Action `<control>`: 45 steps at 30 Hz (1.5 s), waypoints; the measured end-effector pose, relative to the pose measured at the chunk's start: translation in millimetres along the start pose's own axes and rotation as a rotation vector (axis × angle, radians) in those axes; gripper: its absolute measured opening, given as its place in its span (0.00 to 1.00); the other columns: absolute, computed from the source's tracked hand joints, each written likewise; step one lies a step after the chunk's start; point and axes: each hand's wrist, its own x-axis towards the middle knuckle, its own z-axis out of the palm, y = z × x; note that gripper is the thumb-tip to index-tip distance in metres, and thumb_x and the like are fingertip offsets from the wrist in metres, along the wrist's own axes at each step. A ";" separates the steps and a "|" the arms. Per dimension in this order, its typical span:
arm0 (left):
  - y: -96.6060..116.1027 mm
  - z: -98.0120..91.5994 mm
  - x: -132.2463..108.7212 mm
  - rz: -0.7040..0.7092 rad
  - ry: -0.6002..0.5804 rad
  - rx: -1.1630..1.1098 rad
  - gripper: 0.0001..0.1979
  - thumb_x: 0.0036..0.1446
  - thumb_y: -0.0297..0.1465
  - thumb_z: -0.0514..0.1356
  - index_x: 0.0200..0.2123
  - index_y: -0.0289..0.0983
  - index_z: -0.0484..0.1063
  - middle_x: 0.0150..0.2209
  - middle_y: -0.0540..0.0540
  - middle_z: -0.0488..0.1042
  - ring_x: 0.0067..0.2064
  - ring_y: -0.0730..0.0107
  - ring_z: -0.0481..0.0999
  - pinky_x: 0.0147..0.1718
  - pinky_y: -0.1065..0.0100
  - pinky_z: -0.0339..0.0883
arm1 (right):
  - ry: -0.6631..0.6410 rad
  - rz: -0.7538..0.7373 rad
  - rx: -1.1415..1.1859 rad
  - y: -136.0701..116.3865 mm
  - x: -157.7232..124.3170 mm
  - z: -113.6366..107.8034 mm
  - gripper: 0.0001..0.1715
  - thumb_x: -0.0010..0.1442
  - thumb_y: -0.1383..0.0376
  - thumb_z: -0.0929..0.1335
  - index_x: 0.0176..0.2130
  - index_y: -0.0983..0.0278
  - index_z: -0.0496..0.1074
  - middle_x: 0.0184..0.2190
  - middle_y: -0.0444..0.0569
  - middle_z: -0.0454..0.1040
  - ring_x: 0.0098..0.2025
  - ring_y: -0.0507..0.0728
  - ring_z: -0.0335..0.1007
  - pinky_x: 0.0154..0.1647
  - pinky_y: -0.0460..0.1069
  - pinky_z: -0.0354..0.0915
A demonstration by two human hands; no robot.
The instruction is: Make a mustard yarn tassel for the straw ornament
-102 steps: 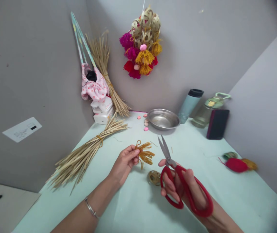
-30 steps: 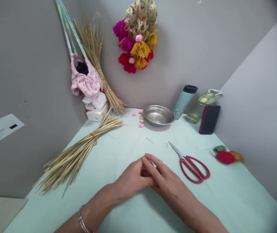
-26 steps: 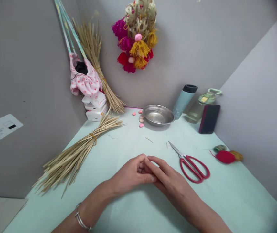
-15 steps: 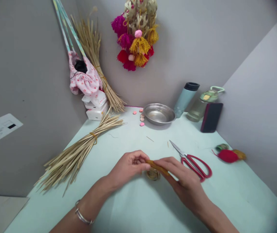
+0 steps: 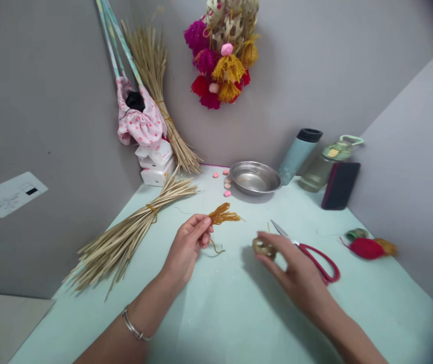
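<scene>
My left hand point(image 5: 190, 242) pinches a mustard-yellow yarn tassel point(image 5: 224, 214), whose strands fan out to the right past the fingertips. A loose strand of yarn point(image 5: 216, 247) hangs below that hand. Between the thumb and fingers of my right hand point(image 5: 290, 263) is a small woven straw ball point(image 5: 263, 247), held just above the table and slightly blurred. Partly behind the right hand lie scissors point(image 5: 324, 260) with red handles, their blade tip pointing toward the back left.
A bundle of dry straw point(image 5: 125, 235) lies at left. Toward the back stand a steel bowl point(image 5: 256, 179), a blue tumbler point(image 5: 299, 154), a green bottle point(image 5: 324, 164) and a phone point(image 5: 340, 186). Pink beads point(image 5: 227, 193) sit by the bowl; red yarn point(image 5: 368, 248) is at right.
My hands have moved apart. The left keeps the yarn, now showing as a spread tassel; the right has let go of the yarn and picked up the woven ball from the table.
</scene>
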 end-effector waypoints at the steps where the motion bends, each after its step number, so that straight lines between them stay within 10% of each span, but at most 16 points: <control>1: 0.3 -0.1 0.1 0.004 0.013 -0.009 0.11 0.56 0.37 0.62 0.32 0.36 0.66 0.29 0.52 0.66 0.24 0.83 0.58 0.26 0.78 0.55 | 0.094 0.124 0.063 2.8 2.7 -7.4 0.25 0.60 0.56 0.68 0.54 0.59 0.68 0.51 0.55 0.73 0.52 0.64 0.71 0.53 0.59 0.67; 6: 0.2 0.7 0.3 -0.028 0.010 -0.028 0.12 0.56 0.38 0.62 0.32 0.36 0.65 0.29 0.52 0.66 0.24 0.83 0.57 0.25 0.78 0.55 | 0.083 0.477 0.526 8.5 10.2 -30.9 0.28 0.63 0.47 0.61 0.50 0.63 0.72 0.45 0.56 0.78 0.47 0.64 0.74 0.43 0.54 0.72; 17: -7.4 3.8 -2.5 -0.101 -0.073 0.042 0.11 0.56 0.38 0.61 0.35 0.35 0.67 0.29 0.52 0.67 0.25 0.83 0.59 0.25 0.77 0.53 | 0.170 0.210 -0.138 36.2 10.8 -9.4 0.28 0.58 0.48 0.66 0.50 0.64 0.71 0.47 0.57 0.73 0.43 0.63 0.72 0.44 0.58 0.68; 24: -16.0 13.5 -11.3 -0.045 -0.148 0.314 0.10 0.54 0.36 0.62 0.34 0.36 0.68 0.26 0.53 0.67 0.25 0.80 0.59 0.26 0.74 0.55 | 0.436 0.124 -0.140 -3.8 2.1 -19.5 0.19 0.66 0.56 0.61 0.51 0.60 0.69 0.50 0.54 0.71 0.50 0.63 0.69 0.46 0.57 0.68; 30: -28.7 23.5 -24.7 -0.164 -0.486 0.386 0.07 0.51 0.32 0.63 0.32 0.34 0.73 0.30 0.49 0.71 0.33 0.72 0.67 0.34 0.70 0.60 | -0.036 -0.388 -0.179 -32.2 -13.9 14.8 0.34 0.63 0.53 0.65 0.63 0.59 0.57 0.54 0.59 0.69 0.53 0.67 0.68 0.51 0.61 0.68; 33: -28.8 23.3 -24.1 -0.220 -0.507 0.346 0.08 0.50 0.32 0.64 0.32 0.34 0.74 0.29 0.49 0.71 0.32 0.71 0.68 0.34 0.69 0.61 | -0.224 -0.199 -0.104 -36.0 -18.2 27.2 0.33 0.65 0.54 0.62 0.65 0.58 0.53 0.51 0.57 0.72 0.43 0.61 0.75 0.38 0.54 0.75; 38: -26.2 19.8 -19.7 -0.244 -0.508 0.366 0.09 0.49 0.34 0.65 0.29 0.34 0.72 0.26 0.51 0.69 0.30 0.74 0.66 0.32 0.71 0.59 | -0.314 0.075 0.110 -35.3 -21.8 27.7 0.33 0.65 0.54 0.62 0.65 0.57 0.53 0.47 0.54 0.76 0.42 0.60 0.76 0.42 0.54 0.72; 45: -19.2 13.0 -13.9 -0.171 -0.456 0.386 0.15 0.58 0.43 0.57 0.35 0.36 0.70 0.27 0.51 0.69 0.25 0.78 0.61 0.27 0.72 0.54 | -0.180 0.255 0.331 -36.8 -11.6 17.7 0.19 0.65 0.55 0.62 0.52 0.60 0.68 0.28 0.45 0.73 0.31 0.54 0.70 0.33 0.48 0.67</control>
